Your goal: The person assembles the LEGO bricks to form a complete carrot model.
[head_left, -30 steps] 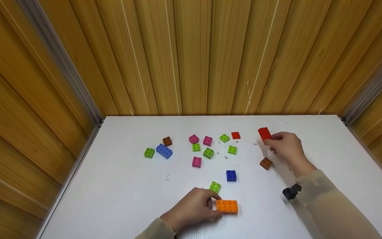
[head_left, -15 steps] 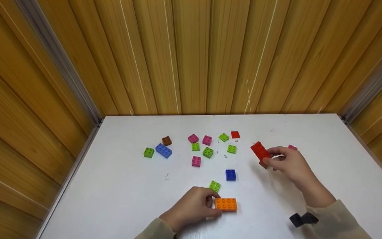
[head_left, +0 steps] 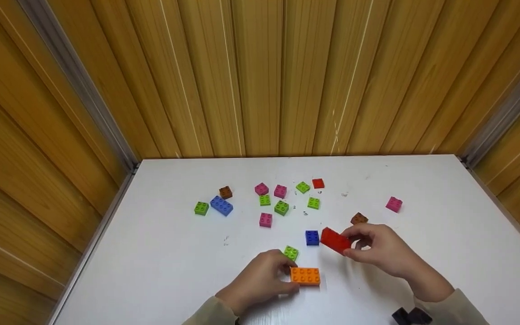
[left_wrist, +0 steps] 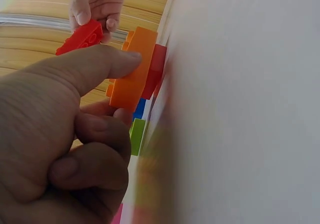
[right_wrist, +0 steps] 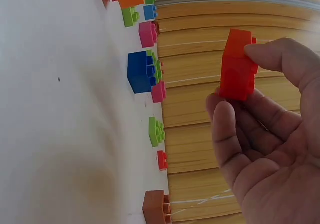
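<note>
My left hand (head_left: 260,279) pinches an orange toy building brick (head_left: 305,276) between thumb and fingers near the front of the table. A red brick (left_wrist: 156,71) shows directly beneath the orange one in the left wrist view. Held up off the table, another red brick (head_left: 335,241) is between the thumb and fingers of my right hand (head_left: 384,250). It is tilted, just behind and to the right of the orange brick. A dark blue brick (head_left: 312,238) lies close to its left end. Beside my left fingertips is a light green brick (head_left: 291,253).
On the white table (head_left: 160,271), pink bricks (head_left: 266,220), green bricks (head_left: 281,207) and a flat red brick (head_left: 318,183) lie scattered behind the hands. A longer blue brick (head_left: 221,205) is at left. A brown brick (head_left: 359,218) sits behind my right hand. Wood-patterned panels (head_left: 260,81) enclose the back.
My right hand has brought the red brick from the back right toward the orange brick, turning it on the way. A pink brick at right came into sight. My left hand stays put.
</note>
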Tool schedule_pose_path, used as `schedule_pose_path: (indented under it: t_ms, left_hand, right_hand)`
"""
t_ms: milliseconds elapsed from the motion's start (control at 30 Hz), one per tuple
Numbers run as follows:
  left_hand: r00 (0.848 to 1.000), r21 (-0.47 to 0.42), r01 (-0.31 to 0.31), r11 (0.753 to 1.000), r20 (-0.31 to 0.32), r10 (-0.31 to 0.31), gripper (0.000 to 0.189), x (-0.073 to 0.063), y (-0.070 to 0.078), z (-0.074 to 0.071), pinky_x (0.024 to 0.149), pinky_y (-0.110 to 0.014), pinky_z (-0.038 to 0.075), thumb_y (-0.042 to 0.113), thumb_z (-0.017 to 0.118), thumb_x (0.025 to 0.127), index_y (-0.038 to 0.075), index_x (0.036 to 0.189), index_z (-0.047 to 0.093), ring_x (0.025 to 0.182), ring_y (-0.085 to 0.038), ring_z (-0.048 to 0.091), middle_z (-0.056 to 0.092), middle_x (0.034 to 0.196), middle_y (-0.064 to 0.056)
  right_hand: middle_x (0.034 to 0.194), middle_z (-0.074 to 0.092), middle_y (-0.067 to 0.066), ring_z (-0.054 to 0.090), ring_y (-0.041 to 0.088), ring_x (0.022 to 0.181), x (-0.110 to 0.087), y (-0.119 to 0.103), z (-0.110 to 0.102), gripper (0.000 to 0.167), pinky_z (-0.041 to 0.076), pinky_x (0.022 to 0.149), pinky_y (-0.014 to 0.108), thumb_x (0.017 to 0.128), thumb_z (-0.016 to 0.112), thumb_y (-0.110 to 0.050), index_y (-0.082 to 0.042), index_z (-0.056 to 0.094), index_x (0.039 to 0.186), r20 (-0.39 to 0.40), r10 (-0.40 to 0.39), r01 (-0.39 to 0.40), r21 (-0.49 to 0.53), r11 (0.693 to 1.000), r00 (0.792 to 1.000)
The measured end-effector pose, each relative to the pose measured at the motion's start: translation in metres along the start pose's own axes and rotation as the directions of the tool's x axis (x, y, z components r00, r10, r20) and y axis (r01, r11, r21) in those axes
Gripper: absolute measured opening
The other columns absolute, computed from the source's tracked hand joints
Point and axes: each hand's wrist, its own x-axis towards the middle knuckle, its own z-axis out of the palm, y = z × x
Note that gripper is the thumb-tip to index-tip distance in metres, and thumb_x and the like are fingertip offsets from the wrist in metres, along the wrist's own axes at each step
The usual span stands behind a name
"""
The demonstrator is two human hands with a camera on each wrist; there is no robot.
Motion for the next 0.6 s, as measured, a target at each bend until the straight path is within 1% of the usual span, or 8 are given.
schedule_pose_path:
  t_ms: [100,200,367,500,600]
  left_hand:
    - [1.000,0.000,-0.003,1.000,0.006,0.003,0.034,-0.001,0.000,-0.001,0.103,-0.037,0.063,0.028,0.099,0.088,0.021,0.119,0.087,0.096,-0.011,0.066,0.074,0.104,0.011]
    - [1.000,0.002,-0.014,1.000,0.009,0.014,0.034,-0.001,-0.001,0.000,0.102,-0.036,0.063,0.028,0.099,0.089,0.021,0.120,0.087,0.095,-0.010,0.066,0.074,0.103,0.012]
    - [0.999,0.021,-0.047,0.999,0.003,0.047,0.033,-0.002,-0.001,-0.001,0.104,-0.035,0.062,0.029,0.098,0.089,0.021,0.120,0.087,0.096,-0.008,0.066,0.074,0.103,0.013]
    - [0.998,0.036,-0.065,0.997,-0.003,0.065,0.032,-0.002,-0.001,-0.001,0.106,-0.035,0.061,0.031,0.098,0.089,0.023,0.118,0.088,0.097,-0.006,0.065,0.073,0.105,0.014]
    - [0.997,0.053,-0.071,0.996,-0.011,0.072,0.031,-0.002,-0.002,0.000,0.107,-0.036,0.060,0.031,0.098,0.089,0.024,0.117,0.088,0.099,-0.004,0.064,0.072,0.105,0.015]
  right_hand:
    - [0.123,0.080,0.011,0.070,0.016,0.099,0.002,0.001,0.005,0.033,0.061,0.090,0.022,0.097,0.089,-0.021,-0.010,0.082,0.128,0.056,-0.032,0.032,0.003,0.999,0.998]
    - [0.127,0.081,0.008,0.070,0.014,0.104,0.002,0.003,0.010,0.032,0.061,0.092,0.021,0.098,0.088,-0.021,-0.016,0.084,0.129,0.122,-0.049,0.049,0.005,0.999,0.991]
    - [0.128,0.082,0.004,0.072,0.009,0.107,0.001,0.004,0.017,0.030,0.062,0.095,0.022,0.100,0.087,-0.022,-0.022,0.085,0.129,0.225,-0.095,0.091,0.029,0.995,0.970]
    - [0.123,0.083,0.002,0.072,0.007,0.102,0.001,0.005,0.023,0.028,0.064,0.093,0.024,0.099,0.088,-0.023,-0.021,0.086,0.128,0.268,-0.145,0.143,0.024,0.989,0.953]
    - [0.118,0.083,0.001,0.073,0.007,0.100,0.001,0.007,0.027,0.028,0.064,0.090,0.025,0.099,0.089,-0.022,-0.019,0.086,0.126,0.269,-0.193,0.196,0.018,0.980,0.944]
